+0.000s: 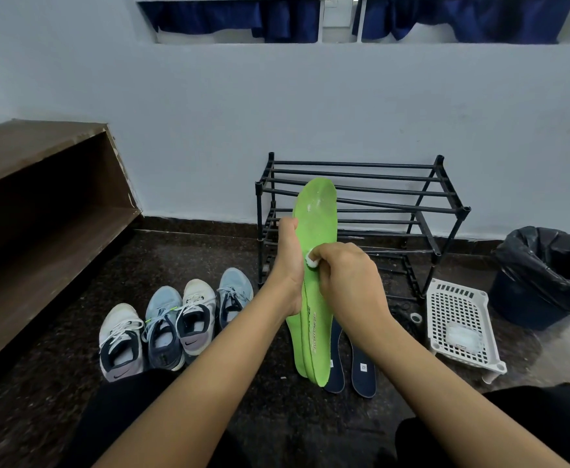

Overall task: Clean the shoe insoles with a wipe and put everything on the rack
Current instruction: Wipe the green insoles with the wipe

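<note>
Green foam insoles (315, 211), seemingly two stacked, stood upright with the left hand (288, 265) gripping their edge, steadying them so the right hand (344, 275), pinching a small white wadded wipe (310, 257), pressed just beside that grip, black metal rack (395, 184) beyond.

Dark speckled stone floor (209, 251): four laced sneakers (175, 325) side by side, two navy insoles (363, 366), black tubular rack (260, 238), white perforated basket (455, 319), black-bagged bin (543, 275).

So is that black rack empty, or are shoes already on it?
Empty where visible: the rack shows bare bars; four shoes sit on the floor beside it. The green insole hides part.
</note>
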Demonstrator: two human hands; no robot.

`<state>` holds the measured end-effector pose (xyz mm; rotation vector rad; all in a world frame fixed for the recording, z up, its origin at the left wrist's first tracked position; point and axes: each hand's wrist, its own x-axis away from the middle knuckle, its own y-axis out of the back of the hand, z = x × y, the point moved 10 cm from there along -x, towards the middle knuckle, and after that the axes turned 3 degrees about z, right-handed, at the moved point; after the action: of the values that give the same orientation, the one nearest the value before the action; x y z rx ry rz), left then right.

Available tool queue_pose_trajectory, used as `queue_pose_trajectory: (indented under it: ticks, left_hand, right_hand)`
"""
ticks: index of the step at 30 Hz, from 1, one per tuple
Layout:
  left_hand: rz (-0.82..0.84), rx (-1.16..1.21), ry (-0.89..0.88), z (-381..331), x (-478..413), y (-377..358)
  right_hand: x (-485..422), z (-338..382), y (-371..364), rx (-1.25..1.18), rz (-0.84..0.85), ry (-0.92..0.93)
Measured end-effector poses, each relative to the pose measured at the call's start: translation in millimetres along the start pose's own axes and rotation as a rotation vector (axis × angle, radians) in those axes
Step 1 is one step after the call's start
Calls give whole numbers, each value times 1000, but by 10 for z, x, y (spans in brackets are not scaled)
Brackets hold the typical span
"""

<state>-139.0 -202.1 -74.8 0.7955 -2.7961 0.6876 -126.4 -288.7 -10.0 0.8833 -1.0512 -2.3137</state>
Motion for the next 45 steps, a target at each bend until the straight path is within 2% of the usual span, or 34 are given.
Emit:
queue_pose_trajectory:
  ticks: [4, 10, 20, 29, 35, 39, 45]
  left_hand:
    - [24, -8, 12, -8, 29, -27]
    - [-56, 36, -25, -95, -1, 148]
    - [20, -19, 34, 18, 102, 19]
    - [-44, -7, 44, -20, 103, 121]
    - [22, 3, 34, 54, 106, -15]
    - [45, 20, 33, 9, 114, -41]
    - [-18, 33, 31, -57, 100, 49]
  right_hand:
    - [-4, -39, 7, -14, -5, -34]
    - [123, 15, -227, -32, 93, -35]
    - [-78, -128, -45, 10, 8, -86]
    - [98, 66, -161, 83, 160, -28]
    - [-59, -101, -14, 76, 44, -81]
    - [-64, -50, 44, 108, 13, -44]
    - [97, 156, -53, 181, 122, 35]
